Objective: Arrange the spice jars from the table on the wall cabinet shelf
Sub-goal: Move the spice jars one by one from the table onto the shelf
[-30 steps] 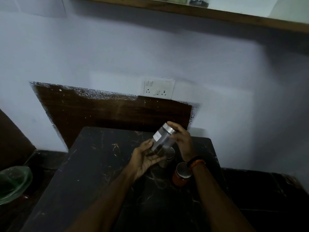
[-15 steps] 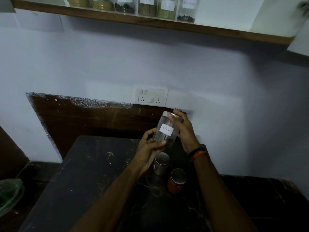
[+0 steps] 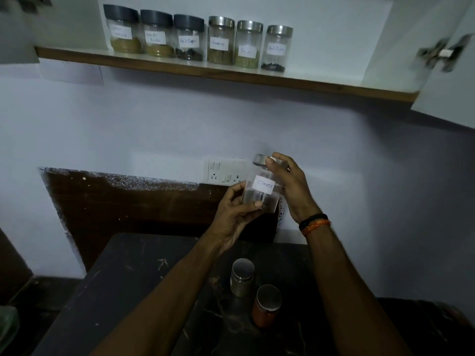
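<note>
A clear glass jar with a silver metal lid and a white paper label reading "Cloves" [image 3: 262, 185] is held in the air above the far end of the table, in front of the wall, tilted slightly with its lid toward the upper right. The left hand [image 3: 235, 214] cups the jar's lower part, thumb and fingers curled round the glass; the right hand [image 3: 290, 183] grips the upper part, fingers wrapped over the lid — both hands clamped on the same jar, close together. A black and an orange band [image 3: 314, 223] circle the right wrist.

Below, on the dark marble-patterned table [image 3: 133, 286], stand two more jars close beside each other: a steel-lidded jar with pale contents [image 3: 241, 277] and, nearer the camera, a steel-lidded jar of red powder [image 3: 267, 305].

Behind the held jar a white switch-and-socket plate [image 3: 223, 170] sits on the pale wall, above a dark brown wooden panel [image 3: 128, 201].

Higher up, the wooden-edged wall cabinet shelf [image 3: 231, 74] carries six labelled jars in a row — three with black lids [image 3: 154, 34] at left, three with steel lids [image 3: 248, 43] at right. An open white cabinet door [image 3: 447, 80] hangs at the right.
</note>
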